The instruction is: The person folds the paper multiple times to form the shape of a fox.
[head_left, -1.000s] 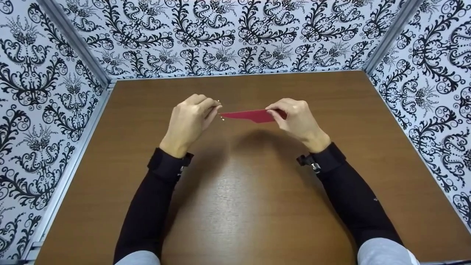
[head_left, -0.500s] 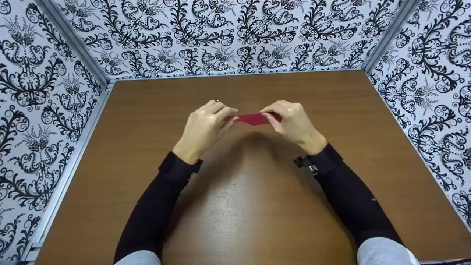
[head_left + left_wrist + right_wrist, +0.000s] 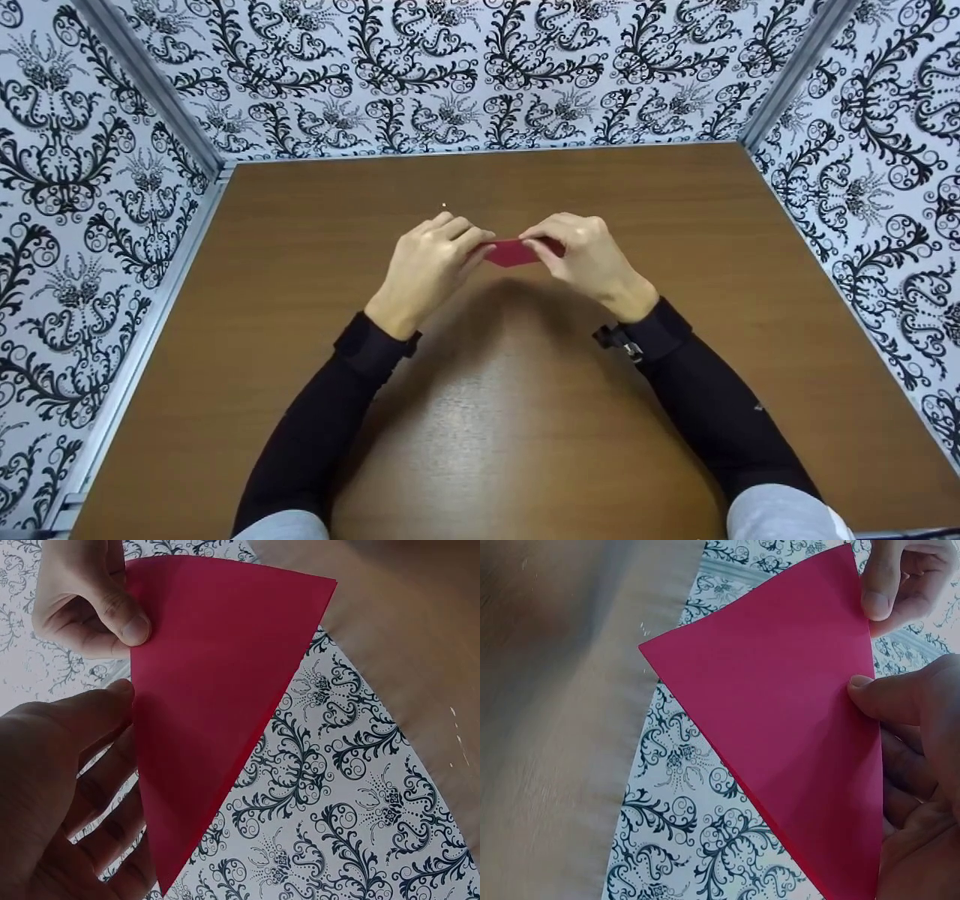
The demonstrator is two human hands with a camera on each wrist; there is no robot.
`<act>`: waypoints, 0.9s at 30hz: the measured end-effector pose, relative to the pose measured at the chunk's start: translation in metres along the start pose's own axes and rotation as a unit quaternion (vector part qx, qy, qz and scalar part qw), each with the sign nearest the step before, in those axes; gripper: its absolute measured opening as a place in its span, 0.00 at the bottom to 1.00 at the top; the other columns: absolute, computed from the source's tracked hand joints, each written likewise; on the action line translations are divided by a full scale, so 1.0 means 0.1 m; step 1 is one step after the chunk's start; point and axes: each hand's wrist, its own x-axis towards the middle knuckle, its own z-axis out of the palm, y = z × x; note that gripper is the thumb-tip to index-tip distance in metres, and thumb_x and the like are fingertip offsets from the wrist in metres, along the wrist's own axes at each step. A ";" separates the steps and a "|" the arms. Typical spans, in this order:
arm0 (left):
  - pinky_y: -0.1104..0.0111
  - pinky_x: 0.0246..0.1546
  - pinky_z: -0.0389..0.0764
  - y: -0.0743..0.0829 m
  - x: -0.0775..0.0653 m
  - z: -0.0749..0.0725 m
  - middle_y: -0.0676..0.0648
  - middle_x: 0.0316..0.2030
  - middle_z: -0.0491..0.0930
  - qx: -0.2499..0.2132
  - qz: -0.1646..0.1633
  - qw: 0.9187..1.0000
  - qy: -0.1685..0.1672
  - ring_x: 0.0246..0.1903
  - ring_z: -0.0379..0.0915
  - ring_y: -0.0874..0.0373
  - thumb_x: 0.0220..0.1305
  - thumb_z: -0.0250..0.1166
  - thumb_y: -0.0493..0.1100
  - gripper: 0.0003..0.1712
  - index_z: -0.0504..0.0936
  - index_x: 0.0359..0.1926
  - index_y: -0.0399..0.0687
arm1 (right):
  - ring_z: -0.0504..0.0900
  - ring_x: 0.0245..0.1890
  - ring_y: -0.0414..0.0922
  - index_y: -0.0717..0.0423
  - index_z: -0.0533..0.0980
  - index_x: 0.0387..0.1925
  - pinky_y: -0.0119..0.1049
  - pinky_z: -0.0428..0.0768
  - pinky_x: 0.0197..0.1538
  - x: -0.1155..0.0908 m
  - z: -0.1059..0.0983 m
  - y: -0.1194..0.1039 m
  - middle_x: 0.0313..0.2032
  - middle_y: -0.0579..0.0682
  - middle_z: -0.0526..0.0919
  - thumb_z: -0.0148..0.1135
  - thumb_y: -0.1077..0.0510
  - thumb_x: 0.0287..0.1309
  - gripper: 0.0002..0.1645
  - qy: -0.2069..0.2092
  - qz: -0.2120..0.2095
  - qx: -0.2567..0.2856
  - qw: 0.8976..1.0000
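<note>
A folded red sheet of paper [image 3: 512, 253], shaped like a wedge with one curved side, is held up over the table between both hands. My left hand [image 3: 431, 259] pinches it near its left end between thumb and fingers. At the other end my right hand [image 3: 589, 255] pinches the same upper edge, a short gap away. The left wrist view shows the broad face of the paper [image 3: 217, 675] hanging down to a point. In the right wrist view the right thumb [image 3: 877, 694] presses on the near face, while the other fingers lie behind it.
The brown wooden table [image 3: 480, 420] lies under both arms. White panels with black scrollwork [image 3: 450, 75] stand at the back and both sides, with metal posts [image 3: 154, 82] at the corners. A tiny bright speck [image 3: 443, 205] shows beyond the left hand.
My left hand has moved right along the paper, closing the gap between the hands. The right hand has shifted slightly left and nearer to me, and less paper shows between them.
</note>
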 end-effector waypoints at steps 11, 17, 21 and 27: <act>0.56 0.63 0.94 -0.04 0.00 -0.03 0.51 0.39 0.95 -0.009 -0.020 1.000 -0.011 0.39 0.89 0.52 0.81 0.76 0.47 0.08 0.95 0.46 0.49 | 0.97 0.40 0.52 0.59 0.94 0.50 0.51 0.96 0.46 0.02 0.01 -0.06 0.41 0.56 0.98 0.79 0.61 0.76 0.07 -0.001 0.019 0.034 0.999; 0.59 0.47 0.96 -0.08 0.00 -0.07 0.50 0.40 0.95 -0.027 -0.043 0.998 -0.029 0.40 0.90 0.51 0.83 0.74 0.48 0.10 0.95 0.47 0.47 | 0.96 0.42 0.51 0.58 0.94 0.53 0.51 0.96 0.46 0.02 0.00 -0.06 0.43 0.56 0.97 0.77 0.59 0.78 0.10 -0.009 0.028 0.046 0.999; 0.55 0.42 0.96 -0.11 -0.01 -0.12 0.48 0.40 0.95 -0.045 -0.081 0.994 -0.050 0.42 0.92 0.49 0.83 0.74 0.50 0.11 0.95 0.47 0.48 | 0.97 0.43 0.50 0.58 0.94 0.54 0.49 0.95 0.48 0.02 -0.01 -0.03 0.44 0.55 0.98 0.77 0.58 0.79 0.10 -0.010 0.035 0.042 0.998; 0.51 0.44 0.95 -0.17 -0.01 -0.15 0.48 0.43 0.96 -0.096 -0.151 0.979 -0.094 0.43 0.95 0.49 0.82 0.75 0.50 0.10 0.96 0.48 0.50 | 0.97 0.45 0.51 0.57 0.94 0.54 0.48 0.95 0.50 0.01 -0.02 0.01 0.46 0.55 0.98 0.78 0.59 0.78 0.10 -0.011 0.046 0.056 0.997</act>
